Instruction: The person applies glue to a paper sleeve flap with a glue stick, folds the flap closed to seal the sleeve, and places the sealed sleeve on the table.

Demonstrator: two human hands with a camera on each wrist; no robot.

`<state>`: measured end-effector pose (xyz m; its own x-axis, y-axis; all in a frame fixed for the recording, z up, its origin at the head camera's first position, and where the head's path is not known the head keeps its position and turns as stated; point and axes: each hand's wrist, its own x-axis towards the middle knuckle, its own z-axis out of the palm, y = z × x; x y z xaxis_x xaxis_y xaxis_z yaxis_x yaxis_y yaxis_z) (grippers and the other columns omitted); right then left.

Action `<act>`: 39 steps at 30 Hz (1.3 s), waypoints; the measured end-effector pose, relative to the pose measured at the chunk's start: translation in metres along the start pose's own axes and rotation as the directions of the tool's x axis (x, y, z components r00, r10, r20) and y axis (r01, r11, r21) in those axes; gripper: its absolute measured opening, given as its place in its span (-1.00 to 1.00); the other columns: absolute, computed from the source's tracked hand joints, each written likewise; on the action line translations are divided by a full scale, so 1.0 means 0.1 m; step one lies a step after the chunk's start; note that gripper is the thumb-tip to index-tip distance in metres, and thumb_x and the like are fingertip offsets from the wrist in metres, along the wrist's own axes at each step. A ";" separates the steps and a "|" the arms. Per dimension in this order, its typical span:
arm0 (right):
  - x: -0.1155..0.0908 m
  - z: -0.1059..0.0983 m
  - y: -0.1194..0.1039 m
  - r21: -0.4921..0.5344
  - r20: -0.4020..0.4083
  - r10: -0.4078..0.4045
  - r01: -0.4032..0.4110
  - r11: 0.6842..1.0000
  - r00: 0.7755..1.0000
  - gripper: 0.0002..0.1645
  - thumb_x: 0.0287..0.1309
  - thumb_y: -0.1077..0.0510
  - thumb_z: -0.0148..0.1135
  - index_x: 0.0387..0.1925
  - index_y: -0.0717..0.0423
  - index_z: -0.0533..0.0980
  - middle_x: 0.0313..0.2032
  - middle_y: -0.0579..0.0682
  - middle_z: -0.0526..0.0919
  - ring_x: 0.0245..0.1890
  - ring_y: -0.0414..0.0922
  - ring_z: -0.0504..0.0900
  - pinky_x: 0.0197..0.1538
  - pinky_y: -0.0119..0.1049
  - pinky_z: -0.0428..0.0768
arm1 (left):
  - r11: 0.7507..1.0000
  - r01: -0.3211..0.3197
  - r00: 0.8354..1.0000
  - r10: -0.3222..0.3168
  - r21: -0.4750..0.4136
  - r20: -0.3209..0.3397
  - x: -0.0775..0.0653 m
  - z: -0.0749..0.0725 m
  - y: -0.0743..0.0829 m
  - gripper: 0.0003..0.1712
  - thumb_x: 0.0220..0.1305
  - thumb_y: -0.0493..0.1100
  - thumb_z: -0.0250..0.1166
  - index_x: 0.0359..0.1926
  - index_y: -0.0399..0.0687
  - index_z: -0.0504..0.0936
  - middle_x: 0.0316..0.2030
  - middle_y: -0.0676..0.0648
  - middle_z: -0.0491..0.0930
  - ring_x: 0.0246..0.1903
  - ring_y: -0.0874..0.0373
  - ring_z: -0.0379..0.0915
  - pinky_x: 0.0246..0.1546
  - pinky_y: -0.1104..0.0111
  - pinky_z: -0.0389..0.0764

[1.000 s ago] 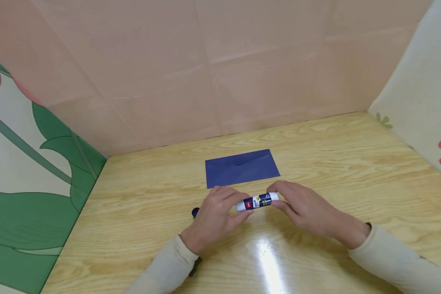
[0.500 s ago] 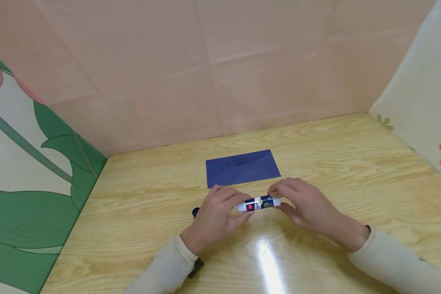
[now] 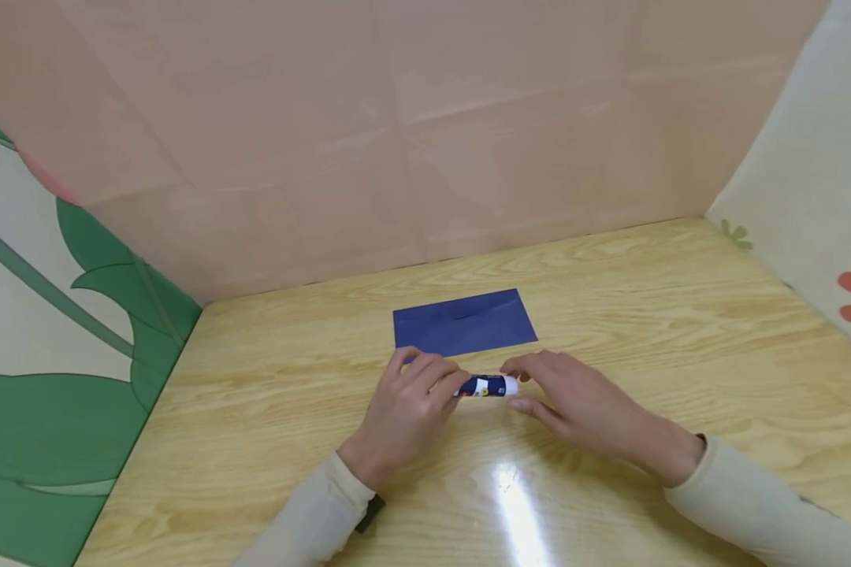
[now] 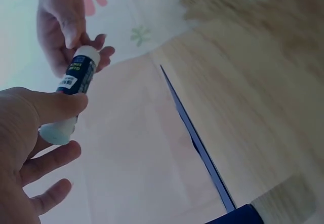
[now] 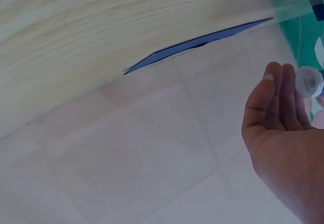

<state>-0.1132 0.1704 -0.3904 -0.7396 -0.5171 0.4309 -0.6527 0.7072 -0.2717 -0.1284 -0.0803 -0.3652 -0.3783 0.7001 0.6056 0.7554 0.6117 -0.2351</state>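
A glue stick (image 3: 489,386) with a dark blue label and white ends is held nearly level above the table. My left hand (image 3: 410,402) pinches its left part between thumb and finger; in the left wrist view the other fingers (image 4: 53,163) spread below. Around the stick's white right end stands my right hand (image 3: 585,405), thumb and fingers apart. The right wrist view shows this white end (image 5: 309,82) just beyond the loosely bent right fingers (image 5: 273,100). A dark blue envelope (image 3: 466,321) lies flat behind both hands.
The wood-grain table (image 3: 276,378) meets a pinkish sheet (image 3: 291,157) at the back. Printed flower panels (image 3: 42,409) flank it left and right. A dark blue object (image 4: 238,216) shows at the bottom of the left wrist view, only partly in frame.
The glue stick and left hand have shifted slightly left. My right fingers have parted from the white end. The small dark cap-like piece beside my left hand is now hidden in the head view.
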 end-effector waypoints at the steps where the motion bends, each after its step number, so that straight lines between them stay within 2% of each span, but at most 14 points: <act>1: 0.00 0.00 0.00 -0.004 0.008 0.003 -0.003 1.000 1.000 -0.58 0.16 -0.01 0.28 0.04 -0.05 0.46 -0.20 -0.23 0.61 -0.20 -0.26 0.59 -0.11 -0.25 0.56 | 1.000 -0.008 1.000 0.008 0.009 -0.013 0.00 0.00 0.00 -0.75 0.06 -0.08 0.45 -0.18 0.07 0.71 -0.24 0.12 0.70 -0.19 0.26 0.59 -0.01 0.26 0.49; 4: 0.00 0.00 -0.01 0.005 0.021 0.028 -0.028 1.000 0.999 -0.62 0.20 0.00 0.25 0.04 -0.09 0.45 -0.23 -0.26 0.60 -0.23 -0.28 0.57 -0.16 -0.28 0.55 | 1.000 -0.007 1.000 0.007 -0.022 -0.011 -0.01 0.00 0.00 -0.70 0.03 -0.02 0.46 -0.17 0.06 0.70 -0.25 0.12 0.70 -0.20 0.26 0.59 -0.01 0.26 0.49; 8: 0.00 -0.01 -0.01 0.027 0.006 0.039 -0.039 0.999 0.999 -0.69 0.21 0.03 0.24 -0.01 -0.10 0.46 -0.26 -0.28 0.59 -0.27 -0.30 0.56 -0.20 -0.31 0.55 | 0.993 0.040 0.999 -0.037 -0.107 0.033 -0.03 -0.01 0.01 -0.65 0.03 0.04 0.46 -0.15 0.06 0.69 -0.24 0.12 0.71 -0.21 0.27 0.60 -0.01 0.25 0.48; 12: 0.01 -0.02 0.00 0.032 -0.060 -0.016 0.018 0.999 0.998 -0.69 0.09 0.09 0.35 -0.12 -0.09 0.47 -0.30 -0.28 0.58 -0.29 -0.28 0.56 -0.21 -0.29 0.57 | 0.984 0.070 0.997 -0.063 -0.163 0.045 -0.04 -0.01 0.02 -0.67 0.05 0.05 0.44 -0.16 0.06 0.70 -0.25 0.12 0.72 -0.25 0.30 0.61 -0.02 0.27 0.48; 16: 0.02 -0.04 0.00 0.014 -0.128 -0.084 0.086 0.996 0.988 -0.65 -0.08 0.12 0.45 -0.24 -0.09 0.49 -0.27 -0.26 0.59 -0.23 -0.26 0.58 -0.16 -0.25 0.60 | 0.976 0.083 0.996 -0.076 -0.202 0.047 -0.04 0.00 0.03 -0.67 0.05 0.08 0.44 -0.18 0.07 0.72 -0.27 0.14 0.73 -0.28 0.33 0.62 -0.05 0.30 0.48; 19: 0.02 -0.06 0.00 -0.018 -0.159 -0.124 0.123 0.992 0.980 -0.67 -0.15 0.10 0.49 -0.29 -0.10 0.54 -0.23 -0.22 0.60 -0.18 -0.25 0.58 -0.13 -0.24 0.61 | 0.966 0.111 0.993 -0.096 -0.235 0.072 -0.04 0.00 0.03 -0.67 0.06 0.08 0.43 -0.16 0.08 0.72 -0.27 0.14 0.73 -0.27 0.34 0.61 -0.06 0.33 0.47; 25: 0.01 -0.08 0.00 -0.048 -0.227 -0.192 0.186 0.981 0.955 -0.69 -0.23 0.19 0.49 -0.36 -0.06 0.56 -0.29 -0.20 0.59 -0.29 -0.27 0.52 -0.21 -0.35 0.53 | 0.938 0.168 0.983 -0.137 -0.303 0.121 -0.01 -0.01 0.05 -0.66 0.05 0.09 0.43 -0.16 0.08 0.72 -0.29 0.15 0.73 -0.29 0.35 0.61 -0.09 0.41 0.48; 28: 0.02 -0.07 -0.01 -0.056 -0.258 -0.196 0.188 0.981 0.946 -0.62 -0.31 0.25 0.53 -0.37 -0.04 0.54 -0.32 -0.22 0.59 -0.32 -0.27 0.51 -0.22 -0.37 0.51 | 0.930 0.178 0.982 -0.147 -0.320 0.119 0.00 -0.01 0.06 -0.67 0.04 0.08 0.44 -0.19 0.07 0.73 -0.32 0.14 0.73 -0.31 0.35 0.60 -0.11 0.41 0.50; 29: 0.02 -0.07 -0.01 -0.059 -0.254 -0.180 0.171 0.984 0.950 -0.59 -0.32 0.24 0.54 -0.36 -0.04 0.53 -0.32 -0.23 0.59 -0.32 -0.28 0.51 -0.21 -0.37 0.52 | 0.929 0.180 0.982 -0.150 -0.322 0.117 0.01 -0.01 0.06 -0.68 0.04 0.07 0.44 -0.20 0.07 0.73 -0.33 0.14 0.72 -0.31 0.35 0.60 -0.12 0.41 0.51; 31: 0.03 -0.07 -0.01 -0.051 -0.222 -0.130 0.122 0.991 0.966 -0.55 -0.30 0.17 0.56 -0.30 -0.06 0.52 -0.30 -0.24 0.60 -0.28 -0.28 0.53 -0.18 -0.35 0.54 | 0.928 0.180 0.982 -0.152 -0.326 0.108 0.01 -0.01 0.06 -0.70 0.04 0.06 0.43 -0.22 0.06 0.73 -0.35 0.14 0.72 -0.33 0.35 0.60 -0.12 0.41 0.52; 33: 0.03 -0.06 -0.01 -0.021 -0.161 -0.063 0.060 0.998 0.985 -0.55 -0.18 0.08 0.52 -0.20 -0.07 0.51 -0.26 -0.25 0.60 -0.25 -0.27 0.53 -0.16 -0.32 0.55 | 0.930 0.171 0.985 -0.150 -0.324 0.089 0.02 0.00 0.06 -0.71 0.04 0.05 0.43 -0.23 0.05 0.73 -0.36 0.13 0.72 -0.33 0.34 0.60 -0.13 0.41 0.53; 36: 0.01 -0.06 -0.01 0.036 -0.070 0.018 -0.016 0.999 0.997 -0.72 0.16 0.02 0.28 -0.09 -0.10 0.48 -0.22 -0.29 0.56 -0.22 -0.32 0.49 -0.08 -0.27 0.52 | 0.932 0.168 0.986 -0.156 -0.320 0.063 0.01 0.01 0.05 -0.71 0.04 0.04 0.44 -0.21 0.05 0.73 -0.34 0.13 0.73 -0.31 0.34 0.61 -0.14 0.42 0.52; 39: 0.00 -0.06 -0.01 0.082 -0.029 0.060 -0.058 0.995 0.998 -0.85 0.35 0.12 0.05 -0.10 -0.15 0.47 -0.29 -0.33 0.50 -0.27 -0.36 0.42 -0.12 -0.32 0.45 | 0.933 0.171 0.985 -0.169 -0.316 0.032 0.01 0.00 0.05 -0.69 0.02 0.04 0.47 -0.20 0.05 0.73 -0.30 0.12 0.74 -0.28 0.34 0.63 -0.15 0.42 0.51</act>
<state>-0.1114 0.1720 -0.3851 -0.7726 -0.4590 0.4386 -0.6201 0.6939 -0.3661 -0.1255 -0.0763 -0.3659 -0.5180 0.5979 0.6117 0.8094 0.5740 0.1244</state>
